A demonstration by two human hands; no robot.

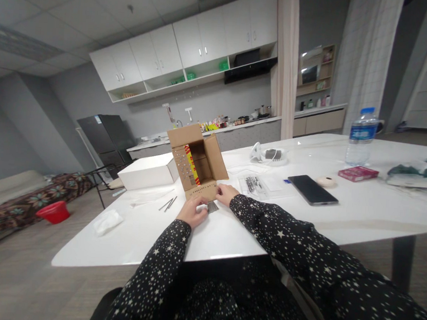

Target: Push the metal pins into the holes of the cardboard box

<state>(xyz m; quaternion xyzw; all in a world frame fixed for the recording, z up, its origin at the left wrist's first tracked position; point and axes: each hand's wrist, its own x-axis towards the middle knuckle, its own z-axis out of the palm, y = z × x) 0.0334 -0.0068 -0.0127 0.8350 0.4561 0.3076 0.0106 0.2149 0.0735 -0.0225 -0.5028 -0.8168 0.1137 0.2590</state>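
Observation:
An open cardboard box with a yellow and red tape strip stands on the white table in front of me. Its front flap carries a row of small dark dots, and more small spots cover the left panel. My left hand rests against the flap's lower edge, thumb and fingers apart. At the flap's right end, my right hand is closed in a pinch; whatever its fingertips hold is too small to make out. Between my hands lies a fan of thin grey metal pieces.
Two thin rods and a crumpled white tissue lie left, near a white box. To the right are a clear bag of small dark parts, a black phone, a pink box and a water bottle.

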